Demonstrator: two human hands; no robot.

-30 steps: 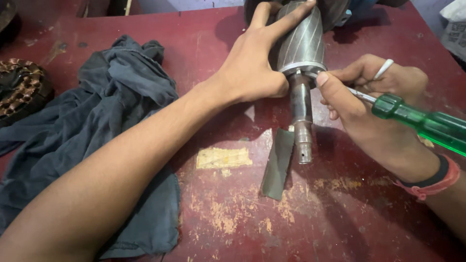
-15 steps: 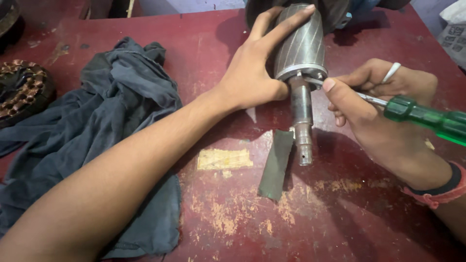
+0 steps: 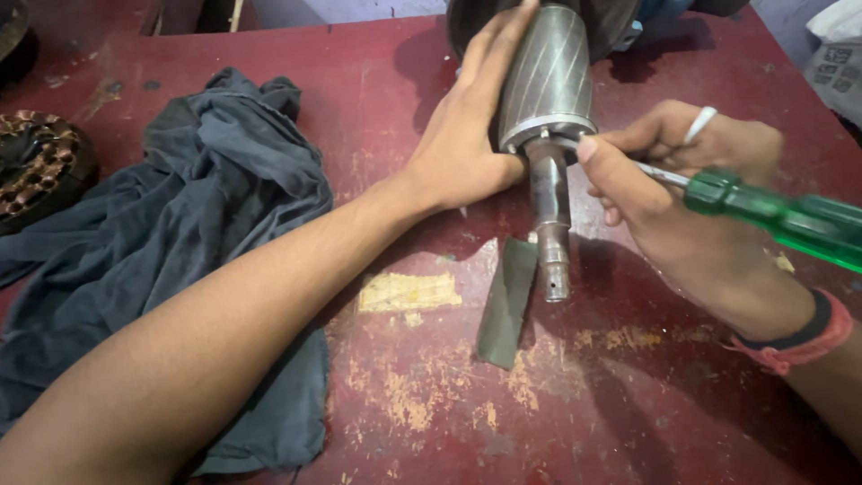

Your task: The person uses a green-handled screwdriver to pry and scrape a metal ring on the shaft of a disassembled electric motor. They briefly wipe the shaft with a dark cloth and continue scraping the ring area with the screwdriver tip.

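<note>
Gripping a green-handled screwdriver (image 3: 772, 216), the right hand (image 3: 691, 216) is clenching it, tip at the end ring of the motor rotor (image 3: 548, 81). Left hand (image 3: 462, 144) is lying open, flat on the rotor, bracing it near the table's (image 3: 377, 54) far edge. Work looks mid-way; shaft (image 3: 549, 224) bare, grey strip (image 3: 505, 301) beside it.

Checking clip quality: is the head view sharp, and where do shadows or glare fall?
Head view: rotor and both hands sharp; soft sheen on its steel, no harsh glare; right hand shades the red table beneath; green screwdriver is cut off at the frame's edge.
</note>
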